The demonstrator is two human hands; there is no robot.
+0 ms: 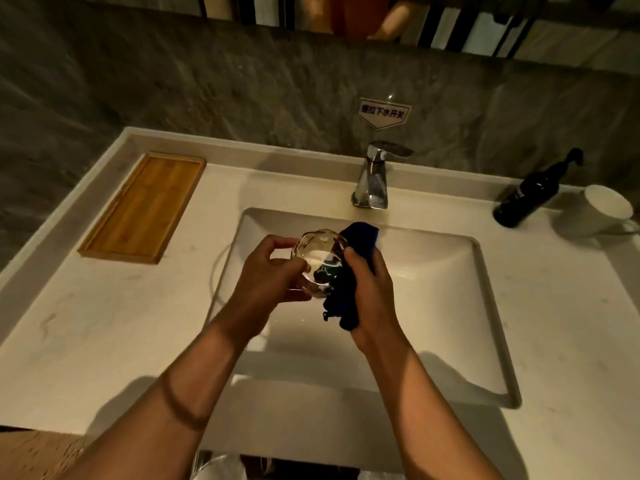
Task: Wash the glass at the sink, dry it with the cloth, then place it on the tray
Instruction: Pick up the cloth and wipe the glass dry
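Observation:
Over the white sink basin I hold a clear glass, tilted on its side with its mouth toward the tap. My left hand grips the glass from the left. My right hand clutches a dark blue cloth and presses it against the right side of the glass; part of the cloth shows through the glass. A wooden tray lies on the counter at the far left, with nothing on it.
A chrome tap stands behind the basin, with no water visibly running. At the right of the counter are a dark pump bottle and a white mug. A small sign is on the stone wall.

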